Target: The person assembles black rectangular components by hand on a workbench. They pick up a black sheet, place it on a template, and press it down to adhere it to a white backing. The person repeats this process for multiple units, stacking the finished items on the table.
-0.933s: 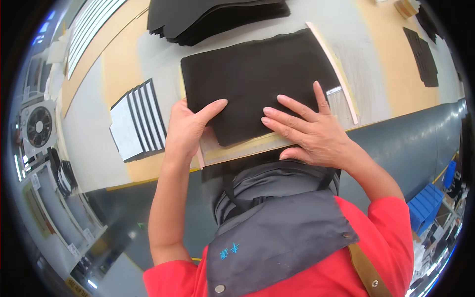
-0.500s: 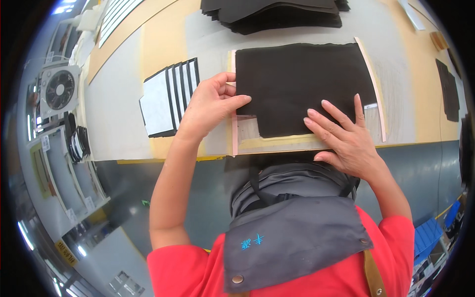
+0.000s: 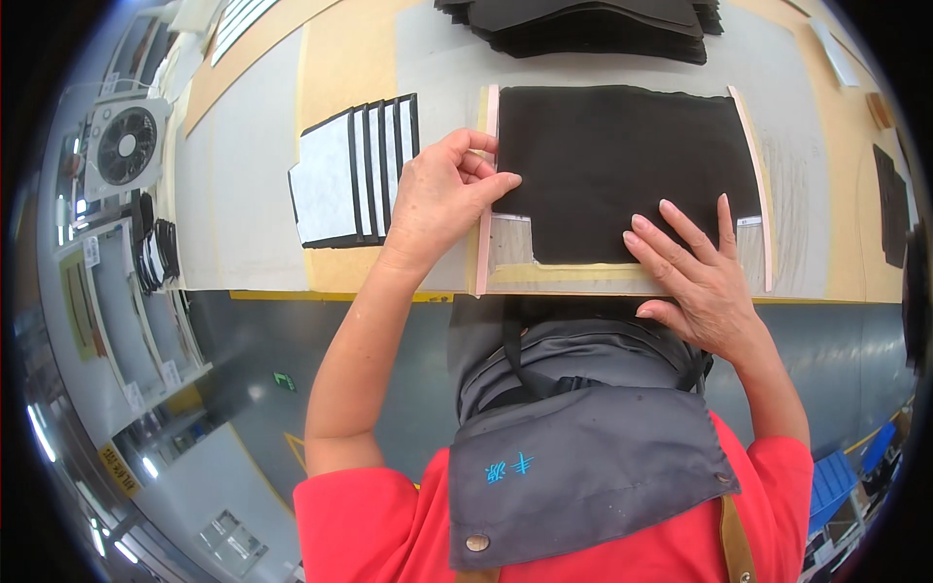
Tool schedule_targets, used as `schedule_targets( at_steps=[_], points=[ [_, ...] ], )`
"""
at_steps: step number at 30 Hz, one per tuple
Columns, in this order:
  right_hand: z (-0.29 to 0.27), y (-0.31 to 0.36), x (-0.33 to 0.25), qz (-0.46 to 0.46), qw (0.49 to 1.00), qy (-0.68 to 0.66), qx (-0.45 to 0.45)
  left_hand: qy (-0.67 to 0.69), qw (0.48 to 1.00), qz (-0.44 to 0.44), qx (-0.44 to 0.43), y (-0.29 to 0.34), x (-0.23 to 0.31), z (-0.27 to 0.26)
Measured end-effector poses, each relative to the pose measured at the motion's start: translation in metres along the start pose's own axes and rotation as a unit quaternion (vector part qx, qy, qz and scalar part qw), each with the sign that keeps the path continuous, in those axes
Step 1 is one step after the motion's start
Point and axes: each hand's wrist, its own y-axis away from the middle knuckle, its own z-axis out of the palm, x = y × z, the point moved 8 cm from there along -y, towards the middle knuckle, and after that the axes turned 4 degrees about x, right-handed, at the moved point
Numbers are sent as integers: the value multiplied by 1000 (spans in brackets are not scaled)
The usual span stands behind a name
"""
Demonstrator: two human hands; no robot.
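Observation:
A black sheet of fabric or leather-like material (image 3: 603,146) lies flat on the table between two pale pink strips, the left strip (image 3: 484,253) and the right strip (image 3: 755,175). Its lower corners are cut out in notches. My left hand (image 3: 447,189) pinches the sheet's left edge between thumb and fingers, by the left strip. With fingers spread, my right hand (image 3: 692,272) rests flat on the lower right part of the sheet, its thumb near the table's front edge.
Overlapping white pieces with black borders (image 3: 350,175) lie to the left. A stack of black pieces (image 3: 593,29) stands at the back. Further dark pieces (image 3: 889,204) are at the far right. A fan (image 3: 126,146) stands beyond the table's left side.
The view has shifted and turned slightly. Both hands keep nearly the same places on the black sheet, and a little more of its lower right notch shows.

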Motion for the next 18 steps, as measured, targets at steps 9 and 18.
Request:
schedule_targets(
  at_steps=[9,18],
  points=[
    [0,-1,0,-4,1000,3,-2,-19,1000,3,18,2,4,-1],
    [1,-1,0,-3,1000,4,3,-36,999,3,26,3,7,-2]
  ],
)
